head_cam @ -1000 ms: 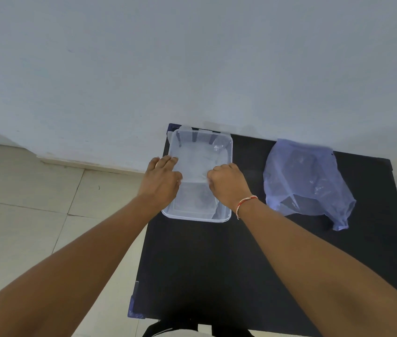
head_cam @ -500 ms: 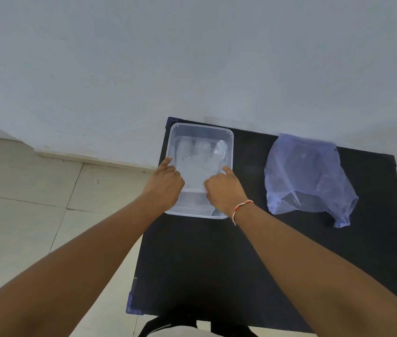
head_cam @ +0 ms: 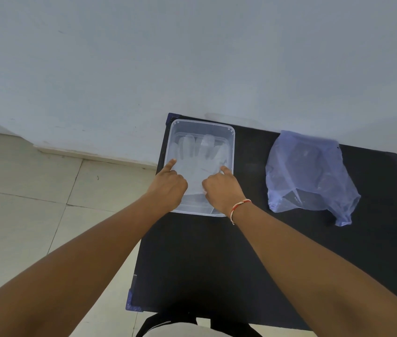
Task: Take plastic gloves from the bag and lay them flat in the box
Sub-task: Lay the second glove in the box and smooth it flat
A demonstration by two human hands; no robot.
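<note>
You have a clear plastic glove (head_cam: 198, 158) spread flat in the see-through box (head_cam: 232, 142), its fingers pointing to 12 o'clock. At 3 o'clock from the box, well apart, your pale blue plastic bag (head_cam: 309, 173) lies crumpled on its side.

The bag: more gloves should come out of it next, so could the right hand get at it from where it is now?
Probably yes. The right hand is in the box, pressing the glove; the bag lies on that same side, with only bare table between them.
</note>
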